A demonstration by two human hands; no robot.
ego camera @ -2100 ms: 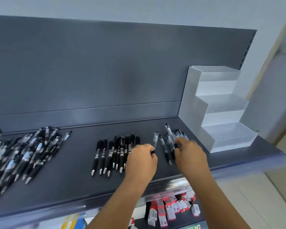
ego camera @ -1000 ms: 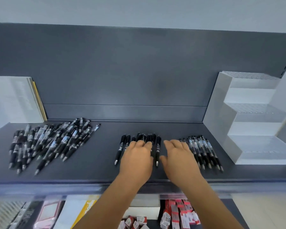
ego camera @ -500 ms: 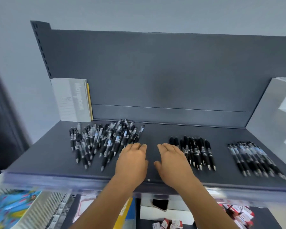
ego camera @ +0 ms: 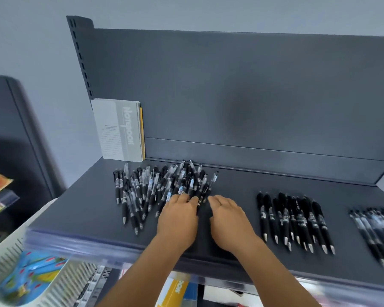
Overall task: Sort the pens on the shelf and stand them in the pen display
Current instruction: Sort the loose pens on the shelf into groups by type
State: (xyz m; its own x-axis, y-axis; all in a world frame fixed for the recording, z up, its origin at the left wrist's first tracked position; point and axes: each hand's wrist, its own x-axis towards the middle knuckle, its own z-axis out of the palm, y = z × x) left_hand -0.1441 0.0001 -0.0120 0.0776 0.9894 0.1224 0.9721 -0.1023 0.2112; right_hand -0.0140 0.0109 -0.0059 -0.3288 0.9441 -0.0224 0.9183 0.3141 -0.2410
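A mixed heap of black and clear pens (ego camera: 155, 191) lies at the left of the dark shelf (ego camera: 231, 185). My left hand (ego camera: 179, 218) lies palm down with its fingertips on the heap's near right edge. My right hand (ego camera: 228, 218) hovers just to the right of it, fingers loosely extended, holding nothing. A sorted row of all-black pens (ego camera: 295, 220) lies to the right. Further right, a row of clear-barrelled pens (ego camera: 377, 231) runs to the frame's edge. The pen display is out of view.
A grey notebook (ego camera: 120, 131) leans upright against the back panel behind the heap. A white basket (ego camera: 0, 262) with colourful packs sits lower left, below the shelf's front edge. More goods show on the shelf below.
The view has swung left, so the white display has left the frame. Both hands have moved from the sorted rows over to the mixed heap, and the left hand now touches it.
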